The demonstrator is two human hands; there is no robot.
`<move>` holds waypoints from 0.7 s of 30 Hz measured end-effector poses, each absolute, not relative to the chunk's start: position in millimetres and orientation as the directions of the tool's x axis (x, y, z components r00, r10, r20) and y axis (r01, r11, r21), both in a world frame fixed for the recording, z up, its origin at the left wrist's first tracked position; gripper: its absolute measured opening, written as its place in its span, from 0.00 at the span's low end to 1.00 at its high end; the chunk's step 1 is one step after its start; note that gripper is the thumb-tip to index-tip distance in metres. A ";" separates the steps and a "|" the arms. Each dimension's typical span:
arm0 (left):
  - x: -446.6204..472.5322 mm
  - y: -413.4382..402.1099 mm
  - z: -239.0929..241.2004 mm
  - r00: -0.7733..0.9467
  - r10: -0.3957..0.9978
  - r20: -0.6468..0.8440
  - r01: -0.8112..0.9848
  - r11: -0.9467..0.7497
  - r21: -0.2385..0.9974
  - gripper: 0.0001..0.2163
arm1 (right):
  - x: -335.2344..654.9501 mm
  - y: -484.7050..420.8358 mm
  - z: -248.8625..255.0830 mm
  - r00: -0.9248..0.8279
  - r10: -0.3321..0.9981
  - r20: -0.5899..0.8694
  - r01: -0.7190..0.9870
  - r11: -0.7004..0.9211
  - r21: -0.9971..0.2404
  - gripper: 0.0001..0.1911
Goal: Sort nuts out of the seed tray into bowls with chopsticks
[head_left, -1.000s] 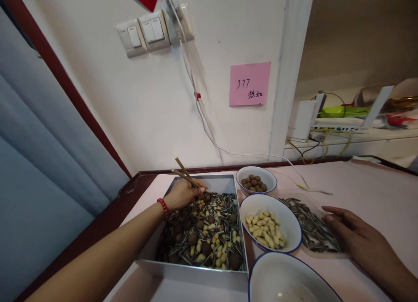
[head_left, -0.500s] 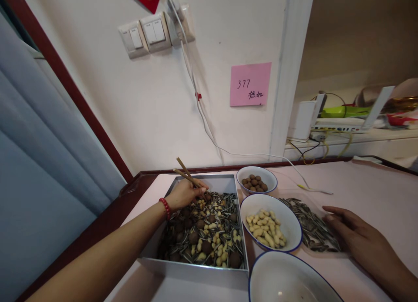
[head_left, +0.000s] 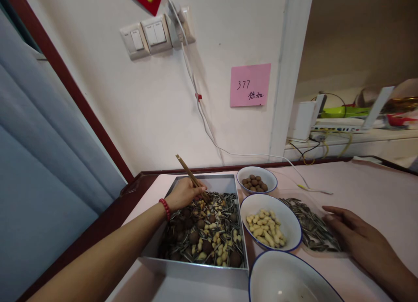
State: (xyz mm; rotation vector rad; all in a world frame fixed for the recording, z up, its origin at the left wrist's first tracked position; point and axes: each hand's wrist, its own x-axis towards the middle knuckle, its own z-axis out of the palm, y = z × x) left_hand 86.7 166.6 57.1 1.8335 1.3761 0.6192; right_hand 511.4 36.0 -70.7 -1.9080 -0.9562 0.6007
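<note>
Here, a peanut bowl [head_left: 290,216] separates box [head_left: 196,276] from seed tray [head_left: 321,253], cable [head_left: 254,154] beyond.

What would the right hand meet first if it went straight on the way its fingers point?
Most likely the clear tray of striped seeds, whose edge lies right by the right hand. Depth is unclear here; they may be touching.

From my head I look forward and down: the wall [head_left: 156,106] takes the upper middle, the surface [head_left: 375,193] much of the lower part, near enough that the closest bowl [head_left: 287,273] is cut off below.
</note>
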 end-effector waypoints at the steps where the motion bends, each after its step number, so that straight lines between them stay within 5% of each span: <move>1: 86.5 166.4 57.2 0.309 0.950 -0.053 0.589 -0.148 0.794 0.09 | 511.4 36.2 -70.7 0.585 0.810 -0.031 0.373 -0.303 -0.877 0.35; 21: 81.0 164.5 58.6 0.358 0.931 0.068 0.678 -0.309 0.667 0.10 | 509.5 36.6 -67.1 0.591 0.806 -0.034 0.393 -0.324 -0.861 0.35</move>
